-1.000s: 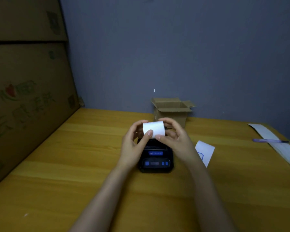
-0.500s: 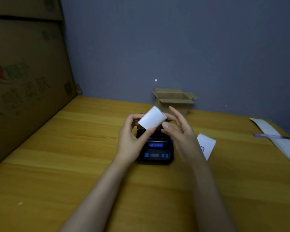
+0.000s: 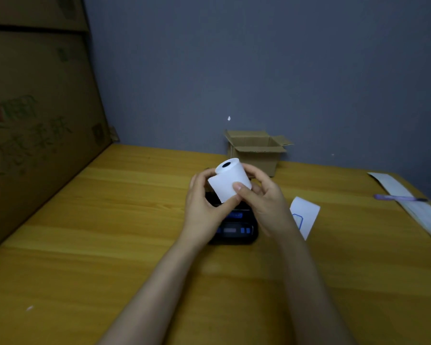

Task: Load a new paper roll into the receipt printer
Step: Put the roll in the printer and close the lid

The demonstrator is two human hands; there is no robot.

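A white paper roll (image 3: 228,181) is held tilted above the printer, its dark core hole facing up and away from me. My left hand (image 3: 201,207) grips it from the left and below. My right hand (image 3: 264,197) holds it from the right, thumb pressed on the roll's near side. The black receipt printer (image 3: 237,229) with blue buttons sits on the wooden table under both hands; my hands hide its rear part and paper bay.
A small open cardboard box (image 3: 256,149) stands behind the printer by the wall. A white slip (image 3: 305,216) lies right of the printer. Further right lie a long paper strip (image 3: 413,205) and a purple pen (image 3: 398,197). Large cardboard boxes (image 3: 35,108) line the left side.
The roll has been lifted off the printer and turned from lying level to tilted, its core hole now showing. Both hands rose with it and my right hand closed around it.
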